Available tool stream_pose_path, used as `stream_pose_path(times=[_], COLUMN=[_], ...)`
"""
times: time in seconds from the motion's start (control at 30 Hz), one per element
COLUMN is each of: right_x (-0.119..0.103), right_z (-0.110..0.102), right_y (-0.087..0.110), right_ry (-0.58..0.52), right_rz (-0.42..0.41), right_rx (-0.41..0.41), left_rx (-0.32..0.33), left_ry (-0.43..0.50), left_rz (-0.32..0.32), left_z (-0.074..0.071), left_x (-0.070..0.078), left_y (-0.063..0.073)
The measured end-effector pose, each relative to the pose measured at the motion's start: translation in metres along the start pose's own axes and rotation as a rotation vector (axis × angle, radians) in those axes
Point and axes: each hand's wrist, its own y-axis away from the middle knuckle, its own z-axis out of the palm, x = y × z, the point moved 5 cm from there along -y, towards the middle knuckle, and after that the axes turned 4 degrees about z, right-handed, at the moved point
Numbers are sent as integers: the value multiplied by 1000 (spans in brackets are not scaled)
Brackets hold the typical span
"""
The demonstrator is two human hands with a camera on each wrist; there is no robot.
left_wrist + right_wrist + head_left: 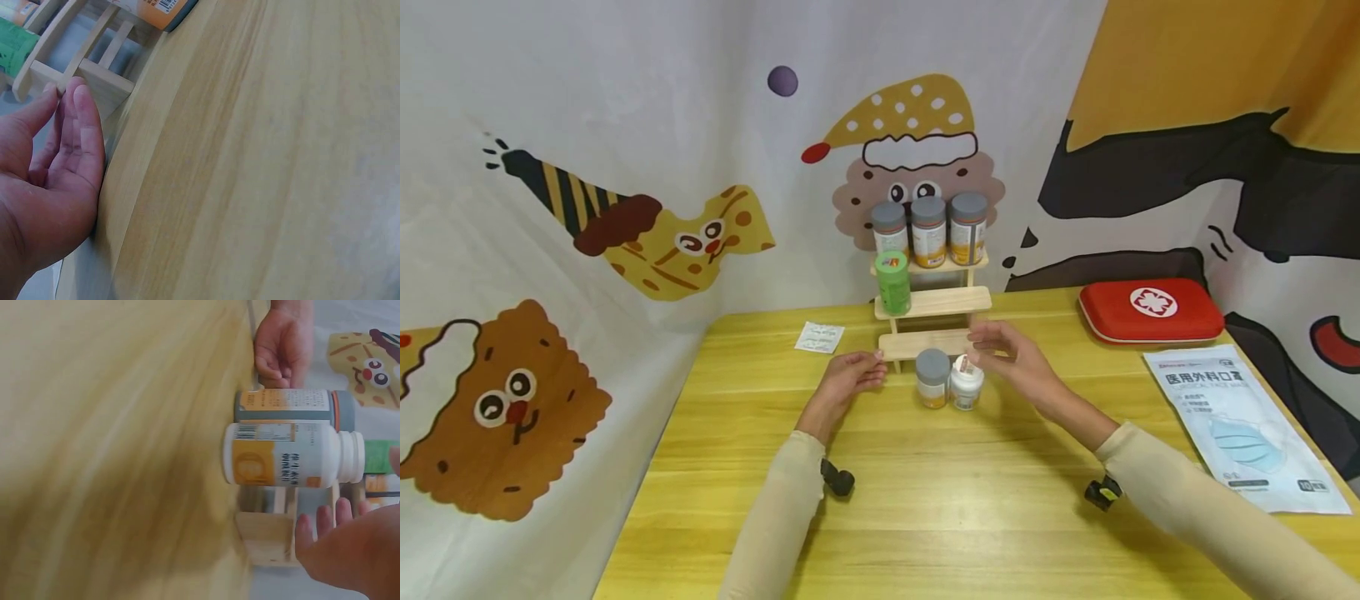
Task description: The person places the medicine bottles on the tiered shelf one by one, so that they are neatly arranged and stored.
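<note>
Yellow table (880,508): left hand (848,379) pinches the wooden shelf (936,303), perhaps steadying it; right hand (1021,360), empty and loosely spread, may need a soft grip next.

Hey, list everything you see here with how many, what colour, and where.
Table: one, yellow wood, below.
Stepped stand: one, pale wood, table's back.
Grey-lidded bottles: four, white-orange, three on top step, one before stand.
Green bottle: one, green, middle step's left end.
White bottle: one, white, on table before stand.
Small packet: one, white, left of stand.
Case: one, red, right of stand.
Mask packet: one, white and blue, in front of case.
Cartoon backdrop: one, mostly white, behind table.
Wrist cameras: two, black, one per wrist.
Sleeves: two, cream, one per arm.
Left hand: one, bare, touching lowest step's left end.
Right hand: one, bare, near white bottle.
</note>
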Motion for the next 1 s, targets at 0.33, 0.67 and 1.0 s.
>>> stream_pose_path(times=[0.33,0.67,1.0], right_x=[12,22,27], right_z=[1,4,6], right_y=[7,9,7], right_ry=[-87,-88,-77], right_rz=[-11,14,-5], right_rx=[-219,-246,-227], left_rx=[13,15,11], left_ry=[19,19,9], left_rz=[5,8,0], left_z=[1,2,2], left_x=[2,2,2], left_y=[2,3,3])
